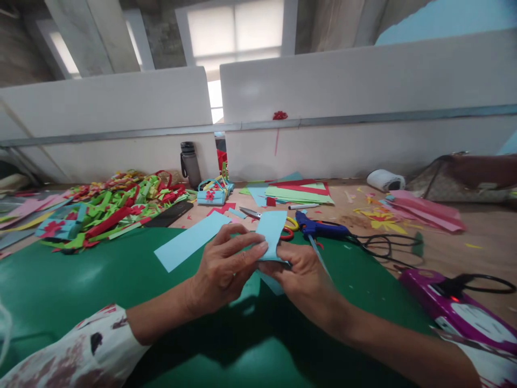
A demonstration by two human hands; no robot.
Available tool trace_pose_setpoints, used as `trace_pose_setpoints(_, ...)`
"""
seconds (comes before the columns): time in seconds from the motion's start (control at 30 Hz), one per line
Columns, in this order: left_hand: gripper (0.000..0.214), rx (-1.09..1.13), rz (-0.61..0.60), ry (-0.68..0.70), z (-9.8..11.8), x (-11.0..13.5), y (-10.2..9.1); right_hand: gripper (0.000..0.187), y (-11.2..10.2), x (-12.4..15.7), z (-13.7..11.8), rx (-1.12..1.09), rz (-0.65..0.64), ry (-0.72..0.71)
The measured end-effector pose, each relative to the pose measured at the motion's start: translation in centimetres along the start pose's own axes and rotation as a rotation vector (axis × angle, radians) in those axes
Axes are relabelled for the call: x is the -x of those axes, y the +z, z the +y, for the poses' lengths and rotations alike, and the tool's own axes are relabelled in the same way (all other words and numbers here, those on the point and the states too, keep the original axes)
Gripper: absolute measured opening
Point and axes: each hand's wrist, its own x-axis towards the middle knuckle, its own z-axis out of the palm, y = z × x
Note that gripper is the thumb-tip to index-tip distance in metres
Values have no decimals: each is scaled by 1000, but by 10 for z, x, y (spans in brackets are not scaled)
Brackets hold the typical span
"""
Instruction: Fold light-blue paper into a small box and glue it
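Note:
Both hands meet over the green mat, holding a folded light blue piece of paper (272,229). My left hand (226,261) pinches its left side with thumb and fingers. On the other side, my right hand (305,280) grips the lower edge, its thumb on the paper; some of its fingers are hidden. A flat light blue strip (191,241) lies left of the hands. Just behind the held paper are scissors (291,223) with red and yellow handles, partly covered. A blue glue gun (325,228) rests right of them, its nozzle side toward the paper.
A green mat (81,302) covers the near table. Paper scraps (125,207) are heaped at the left, near a dark bottle (189,164) and a small blue paper bag (212,194). Coloured sheets (301,192) lie behind; a purple power strip (460,310) sits at right.

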Motion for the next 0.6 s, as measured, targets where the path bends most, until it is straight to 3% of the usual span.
trace_pose_setpoints(0.13,40,17,27,19,2,-1,2,26,-1,0,5,119,152,79)
trace_pose_setpoints(0.27,40,27,43,14,3,-1,2,15,-1,1,9,263,135,-86)
trace_pose_setpoints(0.37,36,29,61,-12,3,-1,2,17,-1,1,10,314,119,-211)
trace_pose_setpoints(0.47,33,30,71,-28,4,-2,2,15,-2,1,9,336,122,-266)
trace_pose_setpoints(0.6,29,34,72,-37,6,-2,2,11,-3,1,7,357,219,-281)
